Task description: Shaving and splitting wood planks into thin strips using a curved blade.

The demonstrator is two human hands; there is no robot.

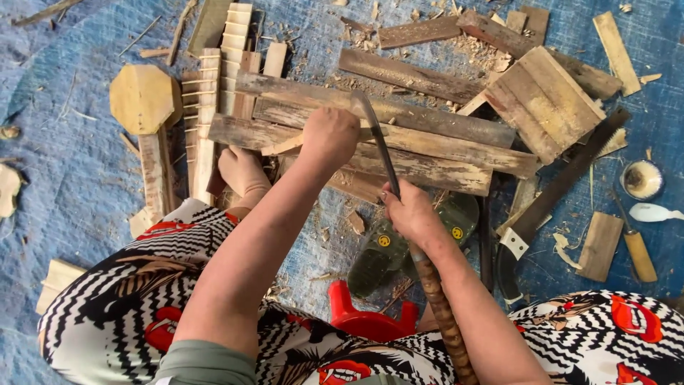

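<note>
At frame centre a long curved blade [377, 146] crosses a weathered plank [399, 153]. The right hand [412, 212] is wrapped around the blade near its ringed wooden handle [442, 314]; the left hand [329, 135] is fisted on the plank beside the edge. A slip of the blade could cut those knuckles or the bare foot [242, 171] just left. Chips litter the blue tarp [64, 164], so pieces may shift.

Packages, signs, screens: I see none.
Labels: round yellow marks [384, 240] on my green sandals [399, 246], by my right hand.
</note>
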